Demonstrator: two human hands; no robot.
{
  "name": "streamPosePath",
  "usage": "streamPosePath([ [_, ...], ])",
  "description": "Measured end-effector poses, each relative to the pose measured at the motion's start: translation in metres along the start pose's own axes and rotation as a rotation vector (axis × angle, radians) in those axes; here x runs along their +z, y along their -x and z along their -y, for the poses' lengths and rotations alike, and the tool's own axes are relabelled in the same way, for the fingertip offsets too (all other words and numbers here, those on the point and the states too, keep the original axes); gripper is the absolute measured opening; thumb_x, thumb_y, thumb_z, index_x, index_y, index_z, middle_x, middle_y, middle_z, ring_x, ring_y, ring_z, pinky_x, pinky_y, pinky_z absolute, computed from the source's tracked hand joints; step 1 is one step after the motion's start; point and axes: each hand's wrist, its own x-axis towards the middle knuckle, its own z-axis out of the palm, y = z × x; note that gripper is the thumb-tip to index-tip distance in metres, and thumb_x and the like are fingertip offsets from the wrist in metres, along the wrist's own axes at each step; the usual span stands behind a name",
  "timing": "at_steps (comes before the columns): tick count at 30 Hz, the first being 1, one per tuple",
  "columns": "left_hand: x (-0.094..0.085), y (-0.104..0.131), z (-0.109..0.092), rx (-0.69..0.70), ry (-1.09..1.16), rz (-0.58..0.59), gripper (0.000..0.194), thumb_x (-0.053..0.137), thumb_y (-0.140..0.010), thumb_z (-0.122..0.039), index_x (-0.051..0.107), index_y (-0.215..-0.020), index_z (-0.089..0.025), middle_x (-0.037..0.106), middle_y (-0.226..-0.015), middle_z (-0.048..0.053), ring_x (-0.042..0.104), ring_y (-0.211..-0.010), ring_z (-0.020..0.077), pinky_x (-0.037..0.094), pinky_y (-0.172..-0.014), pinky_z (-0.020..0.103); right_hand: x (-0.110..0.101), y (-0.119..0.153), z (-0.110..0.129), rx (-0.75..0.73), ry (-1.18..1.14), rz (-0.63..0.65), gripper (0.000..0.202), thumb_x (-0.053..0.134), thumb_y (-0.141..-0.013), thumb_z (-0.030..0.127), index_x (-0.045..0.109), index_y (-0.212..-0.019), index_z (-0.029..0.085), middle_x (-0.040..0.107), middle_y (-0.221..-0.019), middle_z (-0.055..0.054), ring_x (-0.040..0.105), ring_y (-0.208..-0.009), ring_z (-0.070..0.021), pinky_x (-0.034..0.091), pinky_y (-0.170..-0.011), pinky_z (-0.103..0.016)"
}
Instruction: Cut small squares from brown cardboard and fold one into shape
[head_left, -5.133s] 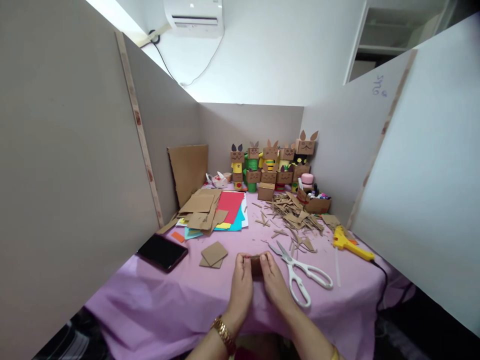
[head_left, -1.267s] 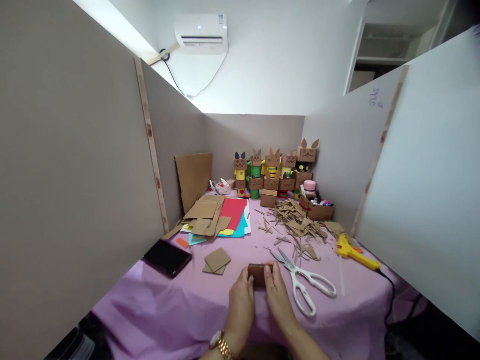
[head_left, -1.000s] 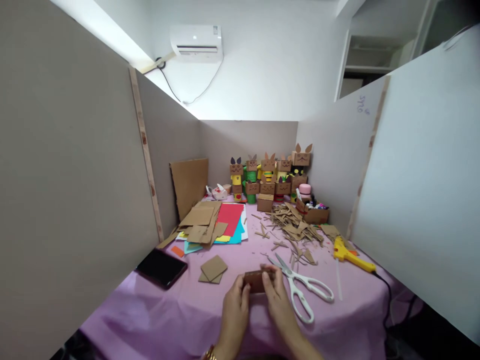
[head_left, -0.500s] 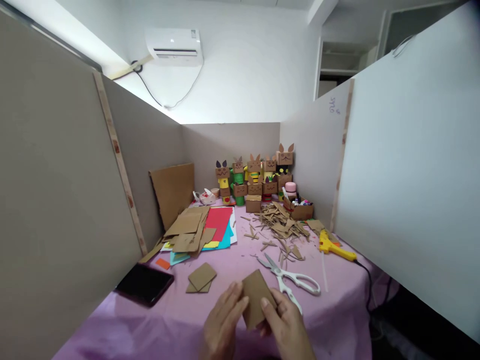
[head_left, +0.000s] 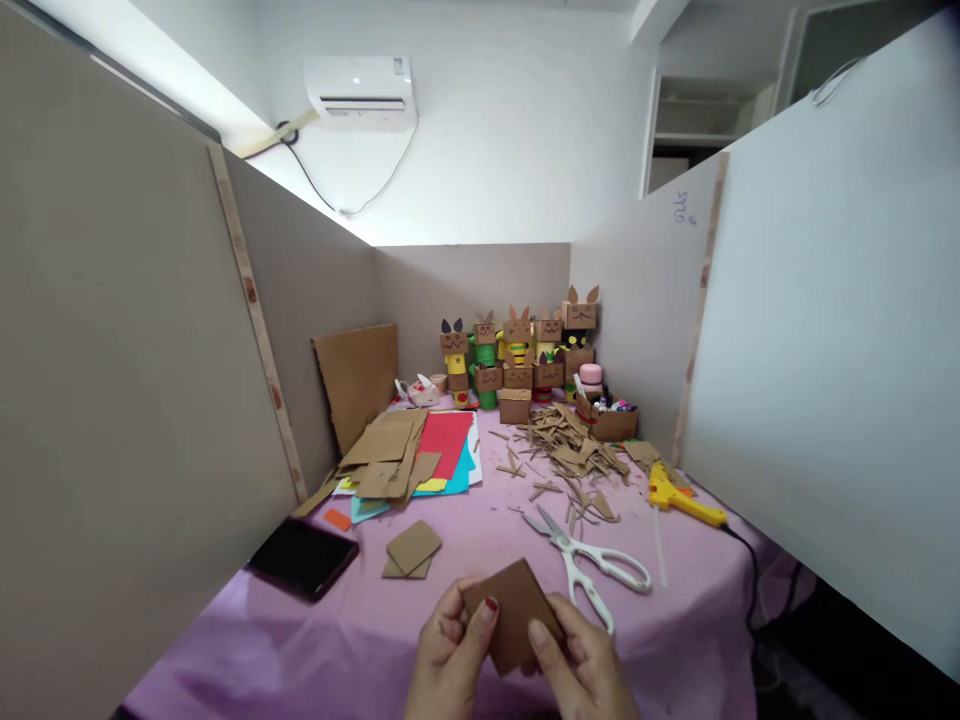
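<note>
Both hands hold a small square of brown cardboard (head_left: 517, 618), tilted, above the table's near edge. My left hand (head_left: 454, 645) pinches its left side, thumb on the front face. At the lower right edge, my right hand (head_left: 581, 655) is closed on the same piece, its thumb also on the front. Whether it is one layer or several stacked I cannot tell. White-handled scissors (head_left: 581, 560) lie with blades parted just beyond the right hand. Two cardboard squares (head_left: 414, 548) overlap on the cloth, beyond the left hand.
A dark tablet (head_left: 304, 560) lies at the left. Behind it are cardboard sheets (head_left: 375, 445) and red paper (head_left: 446, 440). Cardboard scraps (head_left: 577, 440) are heaped right of centre. A yellow glue gun (head_left: 682, 498) with a cord sits at right. Cardboard animal figures (head_left: 517, 350) stand at the back.
The cardboard square has been turned and tilted in my hands. My left fingers, outstretched along its edge before, now grip it with the thumb in front. The whole view has shifted slightly.
</note>
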Motion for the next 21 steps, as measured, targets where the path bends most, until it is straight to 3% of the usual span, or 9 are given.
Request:
streamPosePath([
  [5, -0.01, -0.009, 0.003, 0.18, -0.312, 0.052, 0.021, 0.057, -0.081, -0.039, 0.061, -0.089, -0.019, 0.069, -0.086, 0.004, 0.063, -0.082, 0.0196, 0.048, -0.076, 0.027, -0.007, -0.01, -0.014, -0.172, 0.281, -0.095, 0.027, 0.046, -0.086, 0.036, 0.062, -0.102, 0.022, 0.067, -0.095, -0.006, 0.062, -0.085, -0.0198, 0.049, -0.069, -0.025],
  [8, -0.019, -0.027, 0.015, 0.254, -0.434, 0.071, 0.019, 0.053, -0.083, -0.035, 0.062, -0.088, -0.019, 0.067, -0.086, 0.005, 0.061, -0.086, 0.0212, 0.046, -0.08, 0.029, -0.007, -0.02, -0.033, -0.136, 0.394, -0.104, 0.034, 0.043, -0.087, 0.033, 0.059, -0.114, 0.02, 0.063, -0.113, -0.01, 0.057, -0.105, -0.0229, 0.047, -0.086, -0.032],
  [11, -0.028, -0.045, 0.03, 0.24, -0.478, 0.076, 0.016, 0.054, -0.081, -0.032, 0.062, -0.084, -0.018, 0.066, -0.082, 0.005, 0.06, -0.081, 0.0215, 0.046, -0.076, 0.029, -0.003, -0.027, -0.051, -0.083, 0.437, -0.091, 0.042, 0.043, -0.084, 0.031, 0.057, -0.119, 0.013, 0.059, -0.122, -0.015, 0.049, -0.117, -0.028, 0.037, -0.101, -0.043],
  [14, -0.034, -0.054, 0.041, 0.216, -0.506, 0.084, 0.017, 0.052, -0.082, -0.032, 0.061, -0.082, -0.018, 0.064, -0.078, 0.004, 0.058, -0.075, 0.0207, 0.045, -0.07, 0.029, 0.002, -0.031, -0.056, -0.02, 0.41, -0.097, 0.047, 0.039, -0.086, 0.035, 0.053, -0.122, 0.008, 0.057, -0.123, -0.019, 0.05, -0.117, -0.0288, 0.038, -0.1, -0.045],
  [17, -0.035, -0.054, 0.043, 0.215, -0.518, 0.081, 0.016, 0.051, -0.082, -0.032, 0.059, -0.081, -0.018, 0.063, -0.078, 0.003, 0.057, -0.077, 0.0205, 0.044, -0.073, 0.029, 0.007, -0.036, -0.048, 0.011, 0.364, -0.105, 0.044, 0.034, -0.09, 0.039, 0.051, -0.122, 0.013, 0.059, -0.121, -0.014, 0.053, -0.113, -0.0231, 0.043, -0.094, -0.036],
  [19, -0.033, -0.052, 0.042, 0.212, -0.522, 0.069, 0.016, 0.051, -0.082, -0.033, 0.058, -0.081, -0.019, 0.062, -0.078, 0.003, 0.057, -0.077, 0.0207, 0.044, -0.074, 0.029, 0.011, -0.041, -0.042, 0.019, 0.336, -0.103, 0.04, 0.029, -0.092, 0.042, 0.058, -0.104, 0.017, 0.066, -0.098, -0.009, 0.062, -0.092, -0.0201, 0.049, -0.078, -0.03],
  [21, -0.03, -0.05, 0.041, 0.204, -0.521, 0.055, 0.015, 0.051, -0.082, -0.032, 0.057, -0.081, -0.019, 0.062, -0.078, 0.003, 0.057, -0.078, 0.021, 0.044, -0.075, 0.029, 0.014, -0.047, -0.039, 0.023, 0.319, -0.116, 0.04, 0.026, -0.093, 0.044, 0.056, -0.08, 0.02, 0.061, -0.071, -0.002, 0.059, -0.068, -0.0174, 0.047, -0.062, -0.027],
])
